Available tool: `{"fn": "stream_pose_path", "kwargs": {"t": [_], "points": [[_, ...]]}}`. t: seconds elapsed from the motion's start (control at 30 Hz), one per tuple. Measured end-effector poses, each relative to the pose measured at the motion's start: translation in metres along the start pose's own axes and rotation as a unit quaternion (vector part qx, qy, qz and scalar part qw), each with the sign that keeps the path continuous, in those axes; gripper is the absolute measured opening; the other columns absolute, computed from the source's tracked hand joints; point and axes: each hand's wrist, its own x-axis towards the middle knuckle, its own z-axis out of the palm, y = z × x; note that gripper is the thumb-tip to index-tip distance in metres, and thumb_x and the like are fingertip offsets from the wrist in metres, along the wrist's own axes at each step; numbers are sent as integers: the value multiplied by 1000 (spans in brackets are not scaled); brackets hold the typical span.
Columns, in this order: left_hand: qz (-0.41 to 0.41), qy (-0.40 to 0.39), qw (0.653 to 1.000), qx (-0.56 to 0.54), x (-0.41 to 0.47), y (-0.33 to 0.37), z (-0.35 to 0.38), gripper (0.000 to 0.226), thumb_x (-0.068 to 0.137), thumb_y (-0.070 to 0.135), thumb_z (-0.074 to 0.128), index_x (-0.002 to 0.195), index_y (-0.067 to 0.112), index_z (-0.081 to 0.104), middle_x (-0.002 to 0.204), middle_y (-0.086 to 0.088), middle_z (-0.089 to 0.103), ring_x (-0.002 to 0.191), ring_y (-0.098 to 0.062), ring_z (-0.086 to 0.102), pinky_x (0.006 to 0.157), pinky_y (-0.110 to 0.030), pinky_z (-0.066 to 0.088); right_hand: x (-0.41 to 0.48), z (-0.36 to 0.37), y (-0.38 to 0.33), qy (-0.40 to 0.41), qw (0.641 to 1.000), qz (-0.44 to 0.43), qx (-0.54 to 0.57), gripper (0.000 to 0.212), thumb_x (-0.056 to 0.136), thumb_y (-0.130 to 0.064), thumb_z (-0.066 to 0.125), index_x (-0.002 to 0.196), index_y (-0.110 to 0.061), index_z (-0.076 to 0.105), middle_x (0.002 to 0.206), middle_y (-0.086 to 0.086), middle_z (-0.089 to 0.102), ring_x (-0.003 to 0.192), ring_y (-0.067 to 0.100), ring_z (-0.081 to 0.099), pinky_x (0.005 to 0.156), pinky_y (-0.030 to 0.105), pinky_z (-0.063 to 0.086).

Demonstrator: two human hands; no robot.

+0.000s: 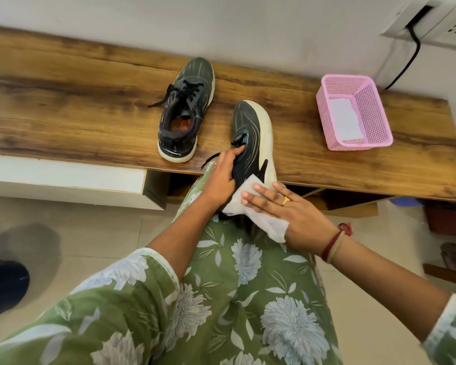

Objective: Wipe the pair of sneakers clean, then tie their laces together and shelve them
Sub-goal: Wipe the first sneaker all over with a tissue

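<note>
Mid-wipe, centre frame: left hand grips one sneaker, and the flat right hand presses a wipe on it. Whether the other sneaker is clean is unclear; tying and shelving remain.

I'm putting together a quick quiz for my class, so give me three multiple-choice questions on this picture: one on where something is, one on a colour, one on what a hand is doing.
1. Where is the basket?
A. On the bench, right of the held sneaker
B. On the floor
C. On the person's lap

2. What colour is the basket?
A. Green
B. Pink
C. Black

3. What is the right hand doing?
A. Hanging idle
B. Lifting the basket
C. Pressing a wipe on the held sneaker

Answers: 1 A, it stands on the wooden top, to that side of the shoe. 2 B, its mesh walls are pink. 3 C, straight fingers lie on the white wipe against the heel end, while the left hand grips the shoe at the laces.
</note>
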Motion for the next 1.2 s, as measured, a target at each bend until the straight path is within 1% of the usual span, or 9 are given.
{"fn": "stream_pose_path", "kwargs": {"t": [0.13, 0.37, 0.53, 0.8, 0.87, 0.93, 1.03, 1.1, 1.2], "points": [[-9, -2, 1000, -26, 0, 0, -1, 56, 89, 18, 56, 140, 5, 38, 128, -4, 39, 121, -9, 38, 106, -11, 27, 19, 3, -12, -14, 1000, -7, 23, 69, 75, -16, 29, 143, -13, 35, 150, 2, 34, 139, 20, 28, 114, 36, 12], [-10, -5, 999, -37, 0, 0, 0, 58, 88, 12, 62, 140, 5, 38, 130, -10, 41, 123, -12, 39, 98, 2, 22, 14, -5, 4, -38, 997, -28, 54, 75, 74, -8, 47, 146, -17, 28, 153, -3, 27, 143, 18, 17, 115, 35, 11], [-18, -23, 999, -35, -1, 0, -1, 58, 89, 8, 61, 142, 6, 37, 132, -11, 41, 126, -17, 38, 111, -25, 28, 12, -6, 7, -49, 996, -58, 48, 77, 68, -6, 50, 143, -16, 37, 151, -3, 32, 141, 18, 20, 114, 35, 10], [-9, -11, 999, -52, -1, -2, -1, 60, 86, 13, 63, 140, 8, 37, 127, -3, 37, 121, -9, 36, 110, -20, 28, 17, -22, -7, -66, 986, -24, 154, 54, 85, -27, 45, 140, -29, 40, 148, -2, 37, 140, 16, 27, 115, 34, 19], [-20, -8, 997, -68, -1, 0, -2, 59, 86, -6, 60, 139, 5, 37, 129, -7, 37, 121, -11, 36, 110, -22, 29, 9, -46, -2, 4, 925, 89, 370, 37, 91, -48, 40, 124, -37, 51, 131, -8, 57, 123, 2, 47, 103, 20, 36], [-23, -7, 998, -66, -1, 0, -2, 59, 86, -11, 56, 139, 5, 37, 133, -11, 39, 124, -14, 36, 111, -23, 29, 3, -67, 3, 173, 765, 225, 579, 36, 83, -59, 47, 109, -37, 57, 104, -23, 66, 102, -9, 56, 84, 11, 46], [-22, -1, 999, -48, 0, -1, -1, 56, 90, 0, 58, 141, 6, 37, 130, -8, 41, 124, -13, 36, 109, -22, 27, 4, -57, 16, 330, 568, 328, 679, 26, 91, -40, 47, 107, -26, 61, 103, -16, 69, 107, 3, 59, 95, 25, 47], [-21, 3, 999, -43, 0, -1, 0, 55, 90, 2, 59, 141, 6, 38, 130, -9, 42, 124, -12, 36, 108, -20, 26, 15, -50, 13, 297, 634, 345, 625, 32, 95, -35, 45, 120, -19, 57, 116, -10, 63, 108, -2, 57, 91, 19, 47], [-13, 3, 999, -41, 0, -3, -1, 57, 87, 0, 62, 139, 4, 40, 133, -14, 42, 126, -17, 37, 105, -13, 26, 21, -21, -5, 135, 863, 263, 410, 40, 98, -28, 42, 137, -19, 41, 141, -3, 44, 131, 5, 39, 109, 23, 29]]}}
